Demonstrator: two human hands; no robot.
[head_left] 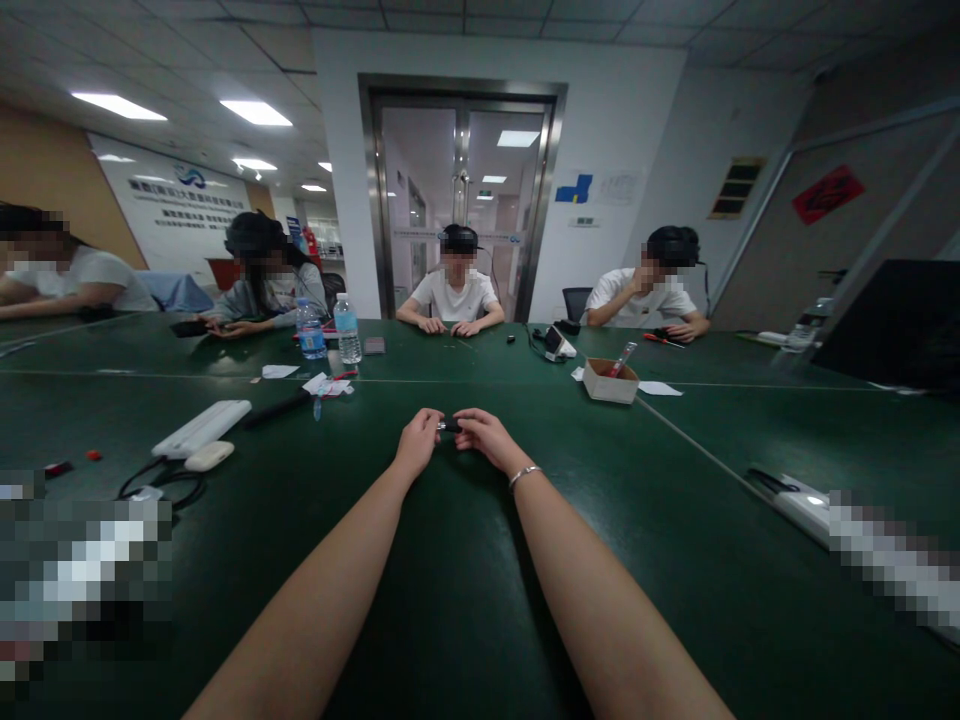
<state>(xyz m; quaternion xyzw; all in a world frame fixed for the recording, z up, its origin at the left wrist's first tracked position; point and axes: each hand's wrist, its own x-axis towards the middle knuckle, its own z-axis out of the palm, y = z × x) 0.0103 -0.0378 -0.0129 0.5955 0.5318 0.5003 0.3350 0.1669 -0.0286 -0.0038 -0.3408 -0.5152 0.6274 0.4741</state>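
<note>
Between my two hands is a small black object with a shiny metal end (pixel 451 426), just above or on the green table; its exact kind is too small to make out. My left hand (pixel 418 441) pinches the metal end at its left. The fingers of my right hand (pixel 486 436) are closed round the black end, hiding part of it. A silver bracelet (pixel 523 477) circles my right wrist.
Left on the green table (pixel 465 620) lie a white power bank (pixel 202 428), a white rounded case (pixel 210 457) and a black cable (pixel 191 490). Farther off stand two water bottles (pixel 347 330) and a small box (pixel 611 383). Several people sit around the table.
</note>
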